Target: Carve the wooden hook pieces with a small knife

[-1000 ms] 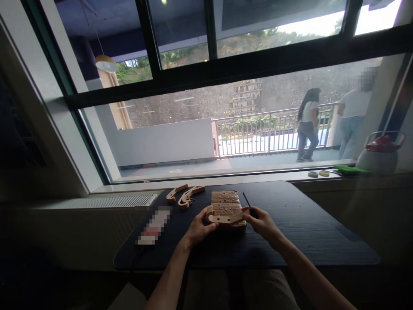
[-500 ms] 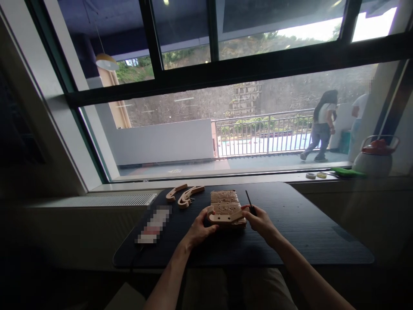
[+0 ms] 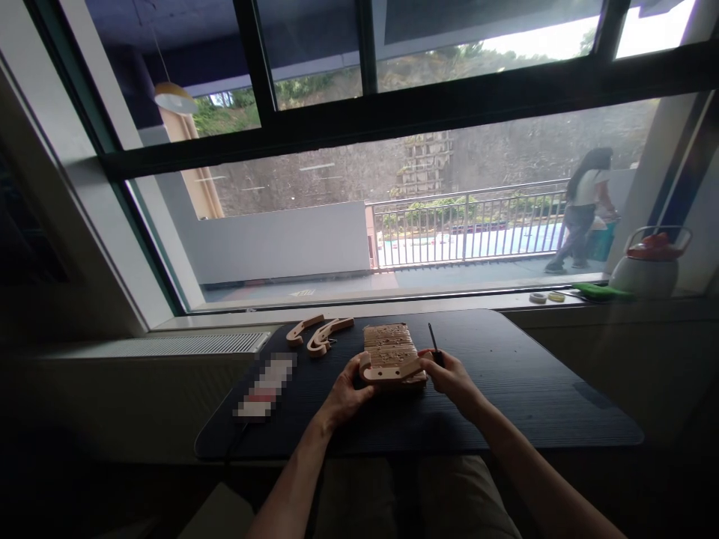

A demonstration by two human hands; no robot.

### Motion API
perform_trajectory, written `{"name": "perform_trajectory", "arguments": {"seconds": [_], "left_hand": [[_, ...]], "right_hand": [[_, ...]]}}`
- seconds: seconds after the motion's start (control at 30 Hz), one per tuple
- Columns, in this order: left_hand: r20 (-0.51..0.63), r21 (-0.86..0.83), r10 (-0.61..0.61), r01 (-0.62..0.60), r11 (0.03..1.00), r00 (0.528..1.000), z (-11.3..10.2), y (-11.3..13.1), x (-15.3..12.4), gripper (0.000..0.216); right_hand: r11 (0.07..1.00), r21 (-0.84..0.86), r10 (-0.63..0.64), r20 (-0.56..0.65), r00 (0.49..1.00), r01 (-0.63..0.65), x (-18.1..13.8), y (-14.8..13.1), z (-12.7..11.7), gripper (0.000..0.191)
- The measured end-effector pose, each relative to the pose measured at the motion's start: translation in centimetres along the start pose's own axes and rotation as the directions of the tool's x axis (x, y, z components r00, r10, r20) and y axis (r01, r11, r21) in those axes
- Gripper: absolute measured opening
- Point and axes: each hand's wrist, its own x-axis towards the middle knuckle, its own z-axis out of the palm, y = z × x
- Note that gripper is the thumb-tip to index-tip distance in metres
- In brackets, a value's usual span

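My left hand (image 3: pixel 345 393) grips the left end of a curved wooden piece (image 3: pixel 389 372) that rests against the near side of a slatted wooden block (image 3: pixel 389 346) with several holes in it. My right hand (image 3: pixel 449 374) pinches the piece's right end and also holds a thin dark tool (image 3: pixel 433 340) that points up and away. Both hands have their fingers closed. Everything lies on a dark ribbed table (image 3: pixel 505 389).
Two more curved wooden pieces (image 3: pixel 317 334) lie at the table's far left, and a blurred flat object (image 3: pixel 265 387) sits nearer on the left. A white and red kettle (image 3: pixel 648 266), a green cloth and tape rolls stand on the window sill at right. A person (image 3: pixel 581 209) walks outside.
My hands and the wooden piece stay almost where they were. The camera has shifted slightly, and the person outside has walked to the right.
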Motion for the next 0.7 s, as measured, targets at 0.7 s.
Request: {"name": "perform_trajectory", "arguments": {"seconds": [0.7], "left_hand": [[-0.132, 0.69, 0.003, 0.09, 0.718, 0.991, 0.0, 2.1, 4.5, 0.045]], "right_hand": [[0.943, -0.303, -0.175, -0.104, 0.979, 0.137, 1.1, -1.2, -4.4, 0.046]]}}
